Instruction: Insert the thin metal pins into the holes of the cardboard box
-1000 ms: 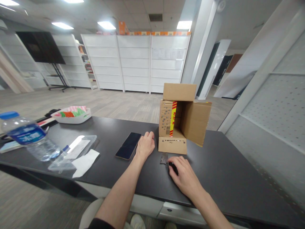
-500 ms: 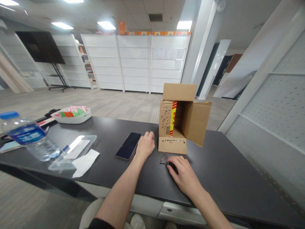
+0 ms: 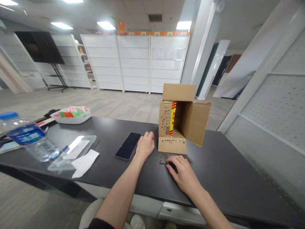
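From the left, we have a bottle (image 3: 28, 136), tray (image 3: 78, 119), clear case (image 3: 91, 140) and phone (image 3: 128, 146), then our loosely curled left hand (image 3: 145, 144); metal rods (image 3: 163, 158) before the open cardboard box (image 3: 164, 121); our right hand (image 3: 183, 170) arched over a dark object (image 3: 173, 166). We cannot tell either grip. White shelving (image 3: 133, 63) stands beyond the black counter (image 3: 226, 165).

Two hands (image 3: 145, 144), one brown carton (image 3: 192, 122), one phone (image 3: 128, 146).

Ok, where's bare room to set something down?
Widest: right of the box and right hand, to the right edge of the table. Another: beyond the phone, between tray and box. Crowded: left end, with bottle, case, paper, tray.
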The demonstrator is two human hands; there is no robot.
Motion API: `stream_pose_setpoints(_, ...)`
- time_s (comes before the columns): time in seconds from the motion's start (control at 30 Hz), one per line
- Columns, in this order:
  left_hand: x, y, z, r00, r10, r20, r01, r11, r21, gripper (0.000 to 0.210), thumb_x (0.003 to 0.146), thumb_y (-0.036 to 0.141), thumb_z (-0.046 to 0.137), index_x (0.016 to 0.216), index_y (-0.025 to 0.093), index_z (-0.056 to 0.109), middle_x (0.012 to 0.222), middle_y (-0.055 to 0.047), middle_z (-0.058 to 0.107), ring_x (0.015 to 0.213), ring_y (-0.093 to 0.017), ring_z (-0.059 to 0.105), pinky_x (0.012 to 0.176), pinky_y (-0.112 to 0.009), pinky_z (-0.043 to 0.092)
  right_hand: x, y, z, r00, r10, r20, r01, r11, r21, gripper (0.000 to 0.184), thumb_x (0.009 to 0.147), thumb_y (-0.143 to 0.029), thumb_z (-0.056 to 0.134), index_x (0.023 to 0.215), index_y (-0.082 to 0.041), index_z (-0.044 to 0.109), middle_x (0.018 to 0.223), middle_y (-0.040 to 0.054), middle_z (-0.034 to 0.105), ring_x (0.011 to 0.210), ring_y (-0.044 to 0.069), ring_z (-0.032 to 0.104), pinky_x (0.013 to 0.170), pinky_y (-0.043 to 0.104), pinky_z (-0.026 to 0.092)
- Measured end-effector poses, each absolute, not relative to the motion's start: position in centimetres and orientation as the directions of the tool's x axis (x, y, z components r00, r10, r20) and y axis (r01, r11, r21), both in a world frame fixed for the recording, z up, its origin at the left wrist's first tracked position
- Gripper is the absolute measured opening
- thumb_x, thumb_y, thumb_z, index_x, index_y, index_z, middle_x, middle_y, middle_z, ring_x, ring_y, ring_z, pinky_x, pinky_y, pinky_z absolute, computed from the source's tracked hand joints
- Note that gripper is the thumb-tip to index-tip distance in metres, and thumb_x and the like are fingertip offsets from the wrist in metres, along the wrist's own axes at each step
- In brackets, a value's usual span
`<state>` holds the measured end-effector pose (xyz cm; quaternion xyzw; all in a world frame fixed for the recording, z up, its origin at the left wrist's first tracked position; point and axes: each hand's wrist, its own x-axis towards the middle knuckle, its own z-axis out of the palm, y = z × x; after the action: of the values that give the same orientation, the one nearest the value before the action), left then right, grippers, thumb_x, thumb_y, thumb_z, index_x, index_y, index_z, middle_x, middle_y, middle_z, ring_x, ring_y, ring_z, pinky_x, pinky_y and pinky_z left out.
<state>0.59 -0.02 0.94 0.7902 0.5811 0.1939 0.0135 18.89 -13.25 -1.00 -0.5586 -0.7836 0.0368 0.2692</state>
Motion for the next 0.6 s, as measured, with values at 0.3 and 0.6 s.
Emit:
stream_pose_setpoints(0.3, 0.57, -0.09, 1.01, 0.250, 0.919, 0.305, 0.917, -0.326, 0.232, 0.020, 0.094, 0.015, 0.042, 0.104, 0.023, 0.056, 0.105, -0.005, 0.061, 0.090, -0.019, 0.063, 0.083, -0.032, 0.044, 18.79, -13.01, -1.15, -0.216, 0.896, 0.387, 0.855, 0.365, -0.368, 0.011, 0.099, -0.021, 0.053, 0.103, -0.023, 0.062, 0.106, 0.0068, 0.070, 0.098, 0.025, 0.062, 0.084, 0.039, 0.046)
stream_pose_setpoints(0.6, 0.46, 0.22, 0.51, 0.255, 0.912, 0.322, 0.913, -0.337, 0.229, 0.020, 0.093, 0.015, 0.042, 0.104, 0.023, 0.056, 0.105, -0.005, 0.061, 0.089, -0.019, 0.063, 0.081, -0.032, 0.044, 19.00, -12.86, -1.47, -0.219, 0.910, 0.351, 0.846, 0.356, -0.396, 0.009, 0.099, -0.021, 0.054, 0.104, -0.023, 0.061, 0.108, 0.0058, 0.069, 0.100, 0.026, 0.059, 0.085, 0.040, 0.045)
